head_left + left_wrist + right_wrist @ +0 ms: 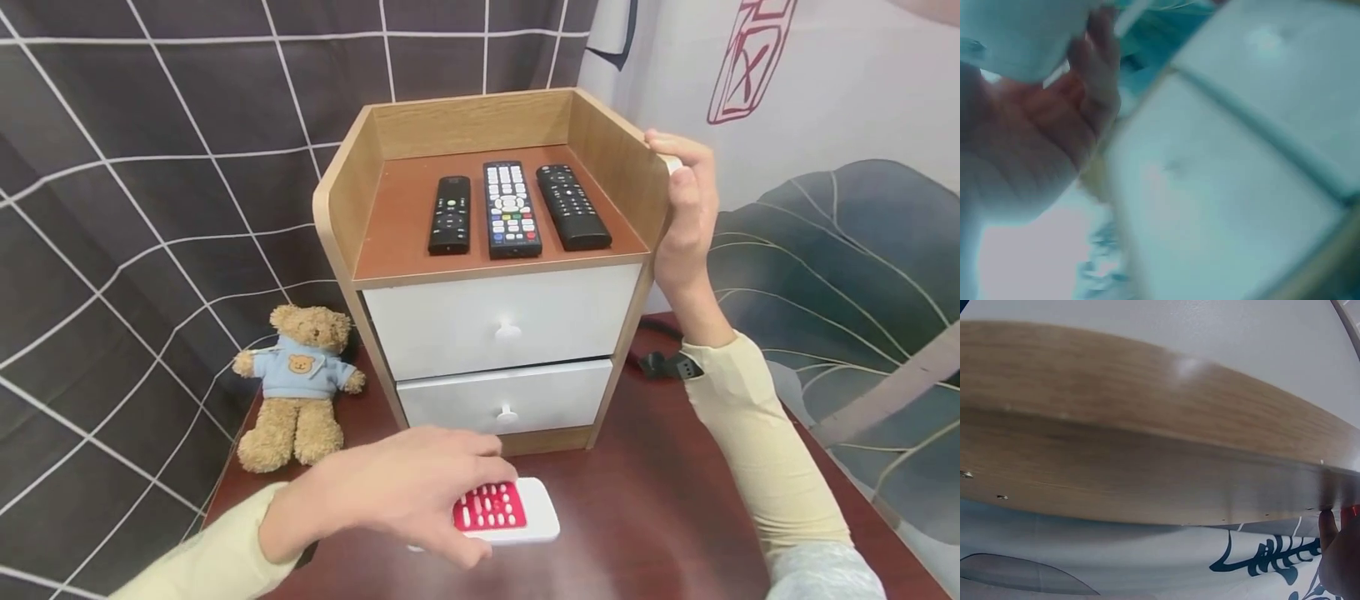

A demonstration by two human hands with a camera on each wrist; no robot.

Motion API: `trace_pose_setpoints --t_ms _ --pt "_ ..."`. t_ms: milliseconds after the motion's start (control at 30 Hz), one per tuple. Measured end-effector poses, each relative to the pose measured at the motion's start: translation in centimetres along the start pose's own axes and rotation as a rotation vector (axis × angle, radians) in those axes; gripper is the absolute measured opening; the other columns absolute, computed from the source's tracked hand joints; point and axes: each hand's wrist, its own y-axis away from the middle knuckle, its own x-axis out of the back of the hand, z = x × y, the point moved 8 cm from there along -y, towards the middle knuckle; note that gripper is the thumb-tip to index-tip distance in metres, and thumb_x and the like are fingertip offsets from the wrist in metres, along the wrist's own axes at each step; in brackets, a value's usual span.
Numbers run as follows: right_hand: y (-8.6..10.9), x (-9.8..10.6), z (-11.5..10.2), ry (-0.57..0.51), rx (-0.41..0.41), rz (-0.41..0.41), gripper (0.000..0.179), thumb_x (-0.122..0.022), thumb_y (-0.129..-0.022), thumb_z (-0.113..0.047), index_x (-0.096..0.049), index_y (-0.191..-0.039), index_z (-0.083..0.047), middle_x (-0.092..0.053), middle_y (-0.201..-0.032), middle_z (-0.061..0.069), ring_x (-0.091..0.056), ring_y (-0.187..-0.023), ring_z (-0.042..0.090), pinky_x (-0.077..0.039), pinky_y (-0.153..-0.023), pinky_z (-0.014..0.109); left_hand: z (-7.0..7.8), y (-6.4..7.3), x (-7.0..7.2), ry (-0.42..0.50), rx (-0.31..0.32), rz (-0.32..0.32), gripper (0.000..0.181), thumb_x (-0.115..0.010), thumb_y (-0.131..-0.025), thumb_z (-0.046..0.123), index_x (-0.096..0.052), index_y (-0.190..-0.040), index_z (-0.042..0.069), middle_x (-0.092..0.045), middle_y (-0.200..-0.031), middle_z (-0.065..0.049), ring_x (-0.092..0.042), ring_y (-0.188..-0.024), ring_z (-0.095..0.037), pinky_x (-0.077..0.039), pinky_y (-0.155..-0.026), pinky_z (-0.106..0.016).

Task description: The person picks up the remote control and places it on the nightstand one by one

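My left hand (420, 487) grips a white remote control (542, 512) with red button panel, low in front of the drawer cabinet (495, 329); its fingers and palm hide part of the remote. In the blurred left wrist view, the hand (1041, 125) is below the remote's pale underside (1016, 37), beside the white drawer fronts. My right hand (688, 212) holds the upper right side panel (618, 158), fingers bent at its edge, with a small white patch between finger and thumb. The right wrist view catches only fingertips (1332, 547) against the wood.
On the cabinet's top lie three dark remotes: a small one (451, 215), one with white and coloured keys (512, 208), and another (573, 207). Both drawers are in. A teddy bear (303, 379) sits left of it on the dark red table (645, 500). A black cable (660, 354) lies behind.
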Motion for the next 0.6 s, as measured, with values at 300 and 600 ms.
trace_pose_setpoints --t_ms 300,600 --pt "0.0 0.2 0.1 0.025 0.007 -0.014 0.037 -0.039 -0.092 -0.024 -0.064 -0.115 -0.011 -0.061 -0.124 -0.002 -0.049 -0.124 0.023 -0.032 -0.105 0.032 2.7 -0.1 8.9 -0.033 -0.057 0.023 0.044 -0.071 -0.078 0.049 -0.063 -0.117 0.029 -0.049 -0.091 0.019 -0.047 -0.074 0.004 -0.04 -0.061 -0.015" --pt "0.0 0.3 0.3 0.02 0.019 -0.019 0.038 -0.039 -0.092 -0.024 -0.064 -0.116 -0.01 -0.061 -0.124 -0.002 -0.049 -0.124 0.023 -0.033 -0.104 0.032 -1.9 0.8 16.6 -0.056 0.266 0.362 0.05 -0.074 -0.081 0.049 -0.064 -0.123 0.023 -0.059 -0.098 0.013 -0.053 -0.082 -0.006 -0.045 -0.069 -0.026"
